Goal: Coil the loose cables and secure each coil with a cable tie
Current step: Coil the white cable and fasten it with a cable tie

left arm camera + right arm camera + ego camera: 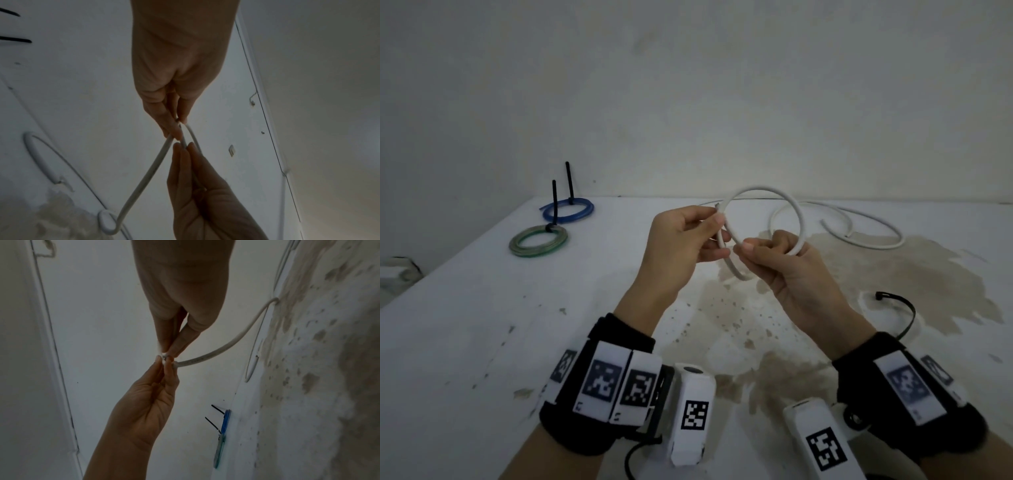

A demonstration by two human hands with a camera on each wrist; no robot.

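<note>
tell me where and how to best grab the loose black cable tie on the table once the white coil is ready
Take the black cable tie by the middle of its curved strap, coming from above with the right hand, which is the nearer one. The strap lies in an open arc on the table by the right wrist, free of the white cable, so a thumb-and-finger grip there probably leaves both ends free for threading.

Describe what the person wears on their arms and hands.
Both hands are bare: left hand, right hand. Each wrist carries a black wrist band faced with white tags bearing black square-pattern markers, plus a white camera block. A black cable loops below the left band.
</note>
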